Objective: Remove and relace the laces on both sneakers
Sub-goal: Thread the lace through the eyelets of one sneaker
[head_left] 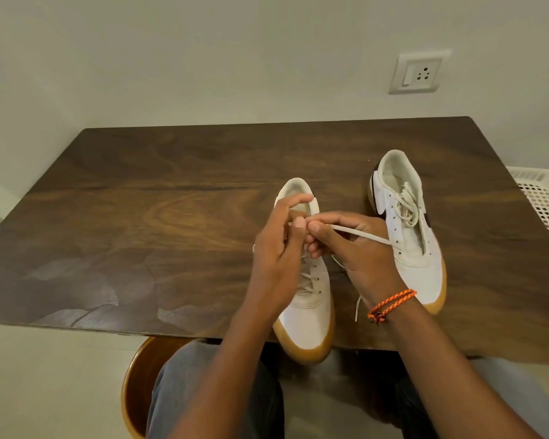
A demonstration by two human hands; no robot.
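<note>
White leather gum-soled sneaker [305, 299] at centre frame, mid-lacing: left hand [276, 248] steadying, right hand [358, 248] fingers pinching flat cream lace [362, 234]. Next, probably: threading an upper eyelet.

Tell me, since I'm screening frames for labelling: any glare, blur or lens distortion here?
Head view: wide-angle bending curves the table edges; soft sheen patches lie on its near left; the hands, left hand and right hand, and the lace look slightly soft; lighting is even, shadows faint beside both sneakers, the near sneaker and the far sneaker.
</note>
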